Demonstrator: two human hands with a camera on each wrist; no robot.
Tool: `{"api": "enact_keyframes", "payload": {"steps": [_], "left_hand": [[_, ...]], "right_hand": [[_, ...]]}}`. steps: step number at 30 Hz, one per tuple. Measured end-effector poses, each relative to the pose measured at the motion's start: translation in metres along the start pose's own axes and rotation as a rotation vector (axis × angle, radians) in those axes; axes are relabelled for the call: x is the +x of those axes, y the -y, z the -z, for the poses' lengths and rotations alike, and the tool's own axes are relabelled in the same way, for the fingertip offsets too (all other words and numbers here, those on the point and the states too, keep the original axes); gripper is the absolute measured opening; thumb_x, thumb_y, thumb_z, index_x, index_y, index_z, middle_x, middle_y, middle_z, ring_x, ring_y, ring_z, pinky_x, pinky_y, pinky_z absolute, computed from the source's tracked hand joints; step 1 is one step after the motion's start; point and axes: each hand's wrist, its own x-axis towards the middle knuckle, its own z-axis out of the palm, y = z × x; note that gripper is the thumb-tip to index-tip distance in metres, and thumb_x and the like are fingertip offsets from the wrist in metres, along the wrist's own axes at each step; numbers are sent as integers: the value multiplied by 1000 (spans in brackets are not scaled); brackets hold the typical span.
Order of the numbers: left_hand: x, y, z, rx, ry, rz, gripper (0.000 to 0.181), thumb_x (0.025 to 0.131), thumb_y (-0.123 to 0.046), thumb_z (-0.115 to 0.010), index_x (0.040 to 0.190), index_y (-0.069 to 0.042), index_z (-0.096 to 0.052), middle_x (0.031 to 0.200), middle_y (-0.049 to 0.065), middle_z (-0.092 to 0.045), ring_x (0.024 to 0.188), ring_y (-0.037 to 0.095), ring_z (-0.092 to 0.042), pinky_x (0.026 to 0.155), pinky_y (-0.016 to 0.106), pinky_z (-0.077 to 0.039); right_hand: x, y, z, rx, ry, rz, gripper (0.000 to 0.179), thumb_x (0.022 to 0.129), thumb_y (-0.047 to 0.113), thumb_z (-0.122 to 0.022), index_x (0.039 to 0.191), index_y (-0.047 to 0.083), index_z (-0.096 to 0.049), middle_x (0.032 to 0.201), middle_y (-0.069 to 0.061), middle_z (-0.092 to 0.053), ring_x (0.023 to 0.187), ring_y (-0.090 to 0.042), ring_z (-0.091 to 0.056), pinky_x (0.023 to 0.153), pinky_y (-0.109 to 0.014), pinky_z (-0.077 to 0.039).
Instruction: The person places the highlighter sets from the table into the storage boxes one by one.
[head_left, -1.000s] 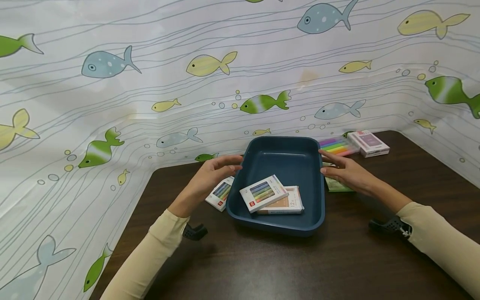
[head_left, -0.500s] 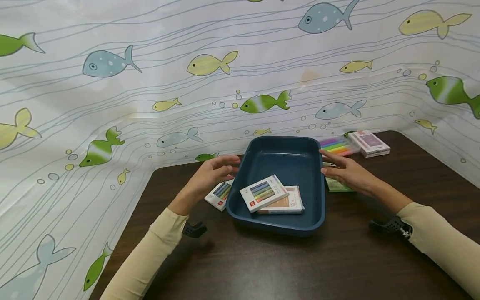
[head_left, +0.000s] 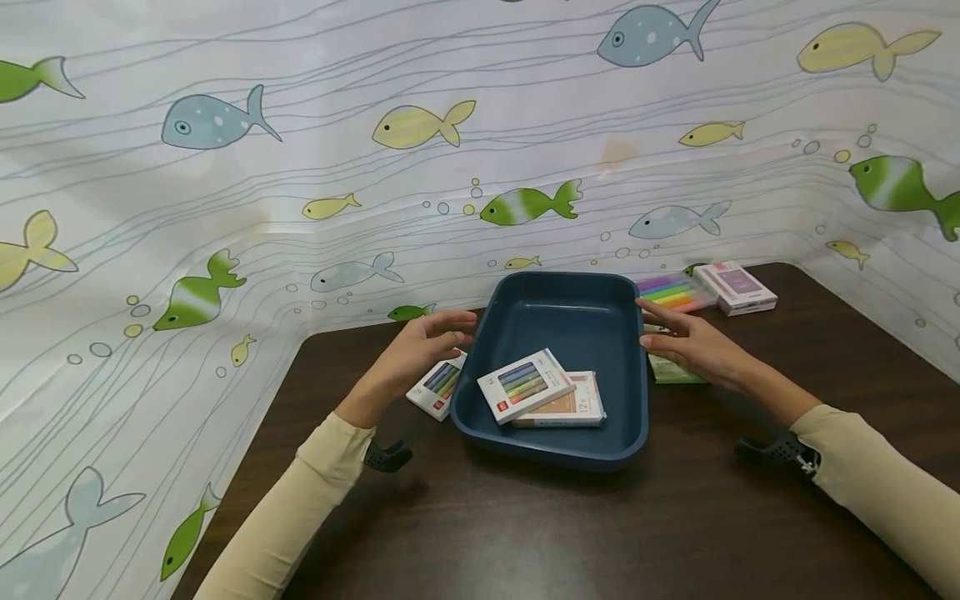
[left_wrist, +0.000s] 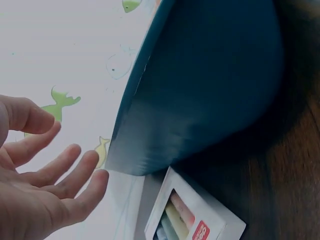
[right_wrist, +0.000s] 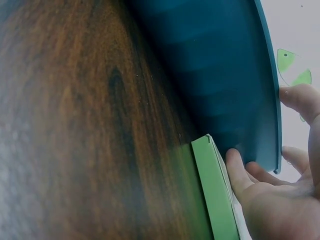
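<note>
A dark blue rectangular tray (head_left: 570, 333) stands on the brown table. Inside it, a white windowed box of coloured sticks (head_left: 525, 386) lies tilted across a flat white-and-tan box (head_left: 587, 402). My left hand (head_left: 405, 360) hovers beside the tray's left rim, fingers loosely bent; a gap shows between them and the tray in the left wrist view. Under that hand lies another white windowed box (left_wrist: 192, 215), partly hidden. My right hand (head_left: 701, 348) is at the opposite side, its fingertips (right_wrist: 289, 95) touching the rim. Close below its fingers is a green box (right_wrist: 215, 185).
Behind the right hand lie a clear pack of bright coloured pens (head_left: 678, 293) and a white-and-purple box (head_left: 737, 287). A white sheet printed with fish (head_left: 450, 225) hangs along the table's back and sides.
My left hand has drawn slightly left, away from the tray's rim. The right hand, the tray and the boxes have stayed in place.
</note>
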Motion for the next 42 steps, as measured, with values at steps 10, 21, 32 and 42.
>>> {"api": "enact_keyframes", "payload": {"steps": [10,21,32,42], "left_hand": [[-11,8,14,79,-55,64,36,95,-16,-54,131,-16,-52,129,5,-50,116,29,-49,90,39,-42],[-21,9,31,100,-66,87,34,94,-16,-56,128,-18,-52,128,3,-50,114,27,-51,92,46,-39],[-26,14,32,66,-64,110,37,95,-13,-53,132,-17,-49,130,5,-47,114,28,-49,93,48,-38],[-37,26,42,130,-94,139,37,95,-13,-53,131,-16,-49,130,10,-47,113,30,-49,91,45,-40]], "right_hand": [[2,-3,-5,-14,1,-8,70,89,30,-63,147,33,-23,150,-5,-18,129,-32,-32,92,-45,-36],[2,1,-3,-21,-6,-11,71,88,31,-64,147,35,-24,150,-3,-18,128,-31,-33,92,-44,-36],[-2,-1,1,-30,-18,-14,71,88,31,-64,147,34,-24,149,-5,-19,128,-32,-33,92,-45,-36],[-1,-1,1,-6,-7,-19,72,88,29,-64,147,34,-23,150,-5,-17,127,-32,-36,93,-46,-35]]}}
